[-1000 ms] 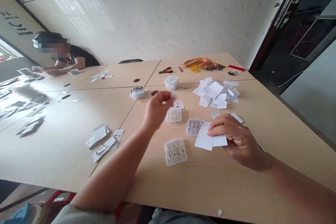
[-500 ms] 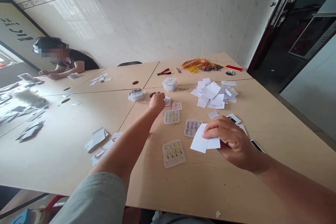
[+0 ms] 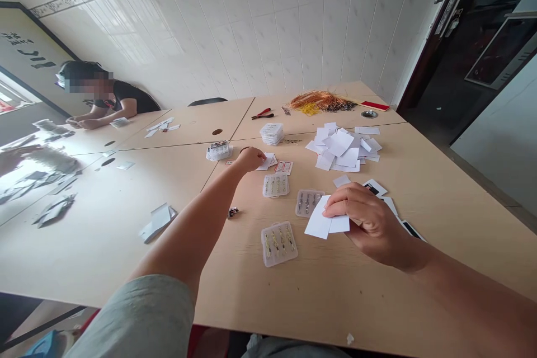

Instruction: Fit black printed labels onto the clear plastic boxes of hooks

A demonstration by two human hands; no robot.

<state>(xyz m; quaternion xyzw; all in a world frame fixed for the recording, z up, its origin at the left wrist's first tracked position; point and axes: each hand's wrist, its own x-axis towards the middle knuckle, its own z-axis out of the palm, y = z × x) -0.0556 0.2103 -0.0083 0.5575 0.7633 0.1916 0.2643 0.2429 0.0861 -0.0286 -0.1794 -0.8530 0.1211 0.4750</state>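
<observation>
Two or so overlapping white cards (image 3: pixel 318 222) are held by my right hand (image 3: pixel 369 224), fingers closed on them, partly over a clear plastic box (image 3: pixel 302 205). My left hand (image 3: pixel 251 160) reaches across the table with its fingers bunched on a white card (image 3: pixel 267 161); its fingertips are partly hidden. Beside that card lies a red-printed label (image 3: pixel 284 167). Below my left hand, a clear box of small fishing lures (image 3: pixel 276 185) rests on the table. Closer to me lies another box of yellowish lures (image 3: pixel 279 244).
Loose white cards (image 3: pixel 342 145) form a pile at right. Stacked clear boxes (image 3: pixel 272 133), red-handled pliers (image 3: pixel 263 114) and orange strands (image 3: pixel 321 102) lie farther back. Silver packets (image 3: pixel 158 222) lie left of my forearm. Another person (image 3: pixel 104 95) sits at the far left.
My left hand has shifted slightly right against the white card. My right hand keeps its cards in nearly the same place. Another person's hand has appeared at the left edge.
</observation>
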